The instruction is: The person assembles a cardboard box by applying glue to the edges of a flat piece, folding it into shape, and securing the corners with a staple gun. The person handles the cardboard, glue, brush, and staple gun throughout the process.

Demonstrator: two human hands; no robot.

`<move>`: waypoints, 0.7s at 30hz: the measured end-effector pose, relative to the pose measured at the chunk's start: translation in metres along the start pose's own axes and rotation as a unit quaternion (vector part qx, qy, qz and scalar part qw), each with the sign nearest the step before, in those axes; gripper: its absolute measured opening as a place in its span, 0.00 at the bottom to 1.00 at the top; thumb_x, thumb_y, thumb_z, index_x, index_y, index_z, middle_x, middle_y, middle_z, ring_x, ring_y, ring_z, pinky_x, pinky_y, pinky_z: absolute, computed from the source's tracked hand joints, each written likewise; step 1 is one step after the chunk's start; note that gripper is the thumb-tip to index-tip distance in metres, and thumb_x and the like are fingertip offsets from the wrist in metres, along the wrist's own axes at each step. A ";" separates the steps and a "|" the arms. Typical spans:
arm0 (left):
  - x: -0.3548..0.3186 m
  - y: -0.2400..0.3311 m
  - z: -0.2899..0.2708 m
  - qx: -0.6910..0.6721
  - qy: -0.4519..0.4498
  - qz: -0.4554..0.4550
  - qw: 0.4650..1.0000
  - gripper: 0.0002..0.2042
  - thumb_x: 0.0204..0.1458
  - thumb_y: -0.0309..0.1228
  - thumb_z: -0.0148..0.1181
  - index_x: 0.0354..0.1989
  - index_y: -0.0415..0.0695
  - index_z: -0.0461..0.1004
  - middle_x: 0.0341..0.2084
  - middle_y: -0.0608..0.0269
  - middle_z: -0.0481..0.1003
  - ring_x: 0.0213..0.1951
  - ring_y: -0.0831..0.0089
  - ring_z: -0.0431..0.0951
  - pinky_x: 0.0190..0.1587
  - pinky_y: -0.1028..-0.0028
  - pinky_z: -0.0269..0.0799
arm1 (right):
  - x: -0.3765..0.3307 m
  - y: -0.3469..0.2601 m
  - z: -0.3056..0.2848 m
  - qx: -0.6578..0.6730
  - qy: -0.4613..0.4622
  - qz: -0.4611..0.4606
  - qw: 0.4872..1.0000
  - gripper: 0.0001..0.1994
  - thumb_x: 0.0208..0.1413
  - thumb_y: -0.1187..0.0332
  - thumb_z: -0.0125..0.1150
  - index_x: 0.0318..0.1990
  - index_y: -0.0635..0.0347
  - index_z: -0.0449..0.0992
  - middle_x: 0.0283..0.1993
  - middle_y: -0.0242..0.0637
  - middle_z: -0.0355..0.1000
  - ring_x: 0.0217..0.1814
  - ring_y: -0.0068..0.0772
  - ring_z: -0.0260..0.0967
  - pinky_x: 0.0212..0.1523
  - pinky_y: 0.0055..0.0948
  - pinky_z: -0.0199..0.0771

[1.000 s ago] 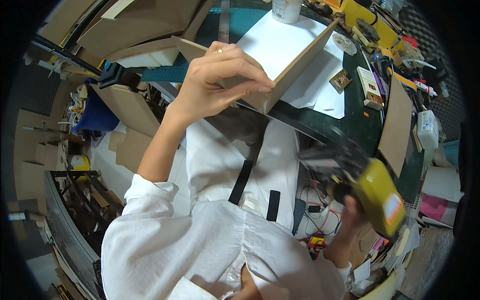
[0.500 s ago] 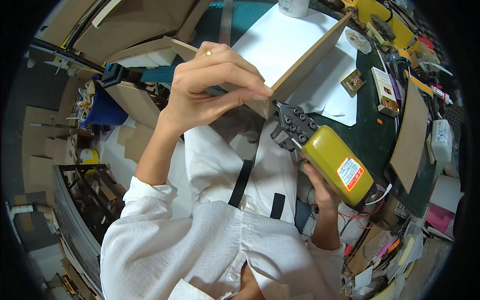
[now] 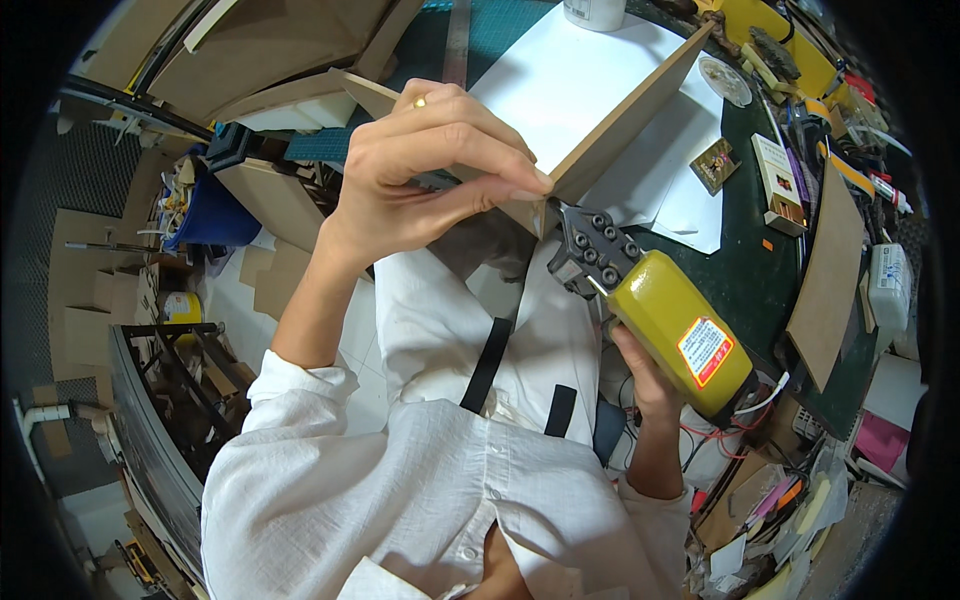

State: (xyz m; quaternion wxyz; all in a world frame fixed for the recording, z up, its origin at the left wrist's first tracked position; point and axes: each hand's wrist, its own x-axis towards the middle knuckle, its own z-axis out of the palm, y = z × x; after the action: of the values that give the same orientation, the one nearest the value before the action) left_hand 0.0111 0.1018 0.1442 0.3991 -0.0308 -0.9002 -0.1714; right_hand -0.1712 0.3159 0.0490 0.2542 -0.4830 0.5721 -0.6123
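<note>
My right hand (image 3: pixel 643 375) grips a yellow handheld power tool (image 3: pixel 655 300) from below; most of its fingers are hidden behind the body. The tool's black metal head (image 3: pixel 595 250), covered with several bolts, has its tip against or very close to the near end of a thin wooden board (image 3: pixel 630 115) standing on edge. Above that tip, my left hand (image 3: pixel 425 165), wearing a ring, pinches thumb and forefinger together at the board's corner. What lies between those fingertips is too small to make out. A second board (image 3: pixel 368 92) runs behind the left hand toward the same corner.
White paper sheets (image 3: pixel 540 75) lie on a dark green worktop with a white tub (image 3: pixel 594 12) at the back. To the right are a small box (image 3: pixel 778 185), a loose board (image 3: pixel 828 280) and a white bottle (image 3: pixel 888 285). A blue bin (image 3: pixel 212 212) stands left.
The view has shifted slightly, so the worktop items sit a little further right. Both hands, the tool and the board corner keep nearly the same positions relative to one another.
</note>
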 end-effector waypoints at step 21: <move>-0.001 0.002 0.000 0.000 0.002 -0.006 1.000 0.09 0.37 0.23 0.70 0.30 0.43 0.81 0.26 0.61 0.79 0.30 0.71 0.79 0.37 0.75 0.61 | 0.001 0.002 0.001 0.002 0.011 -0.002 1.000 0.19 0.39 0.77 0.71 0.43 0.66 0.75 0.41 0.40 0.74 0.40 0.30 0.74 0.44 0.25 0.72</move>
State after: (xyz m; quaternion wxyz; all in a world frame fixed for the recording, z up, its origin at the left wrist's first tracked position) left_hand 0.0118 0.1036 0.1440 0.3995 -0.0247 -0.8997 -0.1738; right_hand -0.1712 0.3146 0.0473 0.2478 -0.4769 0.5725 -0.6192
